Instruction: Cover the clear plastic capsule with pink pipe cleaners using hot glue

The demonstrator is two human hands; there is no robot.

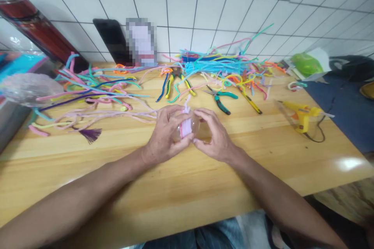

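Observation:
A clear round ball is held between both hands over the table's middle. Round it runs a band of pale lilac pipe cleaner with a pink strip at its left edge, and one end sticks up at the top. My left hand grips the ball from the left, its fingers and thumb lying on the band. From the right, my right hand curves its fingertips and thumb round the ball's side. Long pale pink pipe cleaners lie on the table left of my left hand.
Behind the hands lie green-handled pliers, yellow-handled cutters, a yellow utility knife and heaps of pipe cleaners. A corded yellow glue gun rests at right. Phones lean against the tiled wall. A purple tassel lies at left.

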